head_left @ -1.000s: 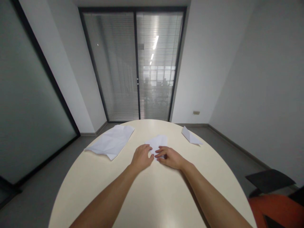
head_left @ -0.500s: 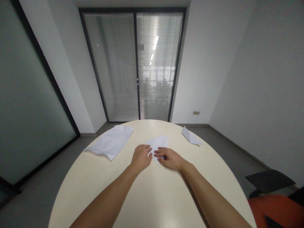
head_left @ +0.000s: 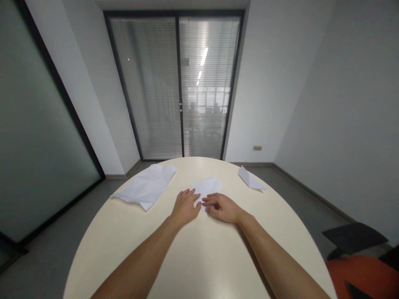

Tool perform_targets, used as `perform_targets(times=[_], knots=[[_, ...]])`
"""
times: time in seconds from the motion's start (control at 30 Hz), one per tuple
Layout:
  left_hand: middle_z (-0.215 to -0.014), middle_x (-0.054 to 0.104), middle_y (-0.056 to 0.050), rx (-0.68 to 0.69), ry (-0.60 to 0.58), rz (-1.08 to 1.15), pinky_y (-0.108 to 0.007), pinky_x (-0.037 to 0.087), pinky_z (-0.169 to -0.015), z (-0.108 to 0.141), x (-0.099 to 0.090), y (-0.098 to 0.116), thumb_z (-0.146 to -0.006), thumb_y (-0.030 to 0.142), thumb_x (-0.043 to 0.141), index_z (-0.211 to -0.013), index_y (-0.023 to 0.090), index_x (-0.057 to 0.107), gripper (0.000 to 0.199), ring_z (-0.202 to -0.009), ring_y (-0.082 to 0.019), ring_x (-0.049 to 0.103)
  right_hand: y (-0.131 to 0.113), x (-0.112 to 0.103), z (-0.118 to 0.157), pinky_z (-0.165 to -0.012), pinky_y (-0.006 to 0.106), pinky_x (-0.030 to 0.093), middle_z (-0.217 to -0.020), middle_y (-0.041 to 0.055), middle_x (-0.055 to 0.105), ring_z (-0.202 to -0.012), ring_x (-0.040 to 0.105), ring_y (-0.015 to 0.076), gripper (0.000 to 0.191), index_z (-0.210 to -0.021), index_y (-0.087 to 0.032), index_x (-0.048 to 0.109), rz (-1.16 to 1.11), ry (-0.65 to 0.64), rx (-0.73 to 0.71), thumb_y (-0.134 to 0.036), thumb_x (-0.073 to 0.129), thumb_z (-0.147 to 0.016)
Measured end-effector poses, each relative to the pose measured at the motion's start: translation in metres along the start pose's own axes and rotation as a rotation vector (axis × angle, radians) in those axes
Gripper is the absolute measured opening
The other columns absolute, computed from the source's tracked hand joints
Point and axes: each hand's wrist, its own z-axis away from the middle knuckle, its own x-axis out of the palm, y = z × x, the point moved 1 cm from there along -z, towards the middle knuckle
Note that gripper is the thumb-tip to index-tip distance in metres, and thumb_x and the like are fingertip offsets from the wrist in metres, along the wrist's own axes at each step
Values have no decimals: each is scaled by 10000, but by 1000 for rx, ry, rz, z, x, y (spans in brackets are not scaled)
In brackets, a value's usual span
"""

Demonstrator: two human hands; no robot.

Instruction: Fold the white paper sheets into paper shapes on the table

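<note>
The left hand's (head_left: 186,206) fingers have just fanned wider at the folded paper (head_left: 209,185) lying mid-table (head_left: 196,257), seemingly steadying it, while the right hand (head_left: 223,207) stays curled, its grip, if any, hidden from me.

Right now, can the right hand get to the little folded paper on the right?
Probably yes: nothing stands between the right hand and the folded paper, though that hand would leave the middle paper.

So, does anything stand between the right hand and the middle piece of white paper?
Nothing visible: the right hand has its fingers over the near end of the middle piece of white paper. The left hand is at that paper's left edge, not between them.
</note>
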Motion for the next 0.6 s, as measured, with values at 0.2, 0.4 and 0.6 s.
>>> perform_targets(times=[0.2, 0.4, 0.6], knots=[[-1437, 571, -71, 48, -31, 13, -547, 299, -1158, 1, 0, 0, -891, 365, 571, -1319, 261, 636, 445, -1348, -330, 475, -10, -5, -1, -834, 302, 501, -971, 46, 776, -891, 683, 206, 227, -959, -220, 780, 51, 33, 57, -260, 564, -902], [-1483, 523, -58, 133, -89, 62, -537, 290, -1176, 3, -4, 3, -888, 317, 552, -1334, 268, 614, 453, -1397, -312, 426, -1, -1, -1, -1001, 376, 455, -1168, 82, 724, -1121, 625, 247, 270, -1108, -209, 734, 59, 86, 58, -314, 547, -944], [-1523, 467, -106, 137, -136, 56, -528, 270, -1189, 4, -7, 5, -898, 317, 544, -1337, 235, 605, 451, -1426, -298, 391, 7, 3, 2, -1029, 422, 449, -1247, 126, 680, -1161, 612, 257, 378, -1285, -177, 629, 85, 85, 70, -354, 481, -986]])
